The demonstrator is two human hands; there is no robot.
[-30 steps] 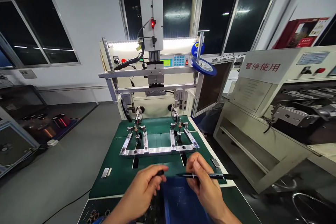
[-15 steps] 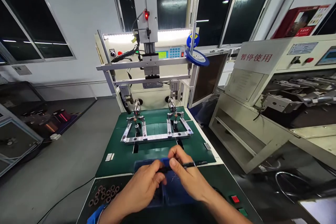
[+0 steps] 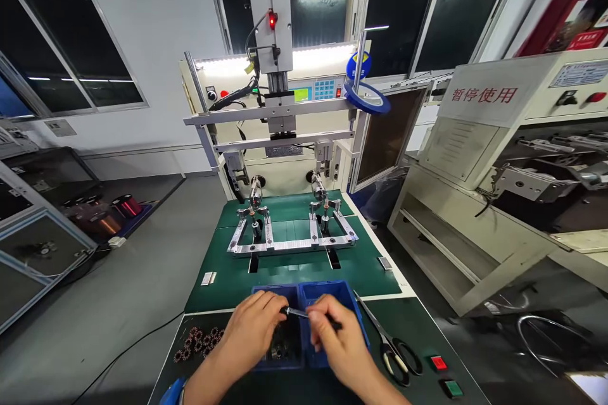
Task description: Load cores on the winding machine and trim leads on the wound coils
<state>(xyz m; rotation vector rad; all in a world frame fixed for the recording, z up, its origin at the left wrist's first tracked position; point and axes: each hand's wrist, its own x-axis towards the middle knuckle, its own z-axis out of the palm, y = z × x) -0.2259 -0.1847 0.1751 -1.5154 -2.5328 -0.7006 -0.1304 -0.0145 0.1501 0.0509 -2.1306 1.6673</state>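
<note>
Although your fingers (image 3: 272, 300) partly hide it, the slim pen-like tool (image 3: 297, 312) spans your left hand (image 3: 254, 329) and right hand (image 3: 339, 336), each grip closed on it, above blue bins (image 3: 327, 285), the left one's contents indistinct.

On the right side of the frame, the pale machine cabinet (image 3: 468, 123) carries four red Chinese characters, "暂停使用". Near the centre, the grey block (image 3: 323, 152) behind the green table bears the number "2". Upper right of centre, the round blue sign (image 3: 358, 66) shows a yellow triangle; its writing is too small for reading. Also the writing on the white label plate (image 3: 578, 74) and on the red box (image 3: 565, 25), both at upper right, cannot be read.
</note>
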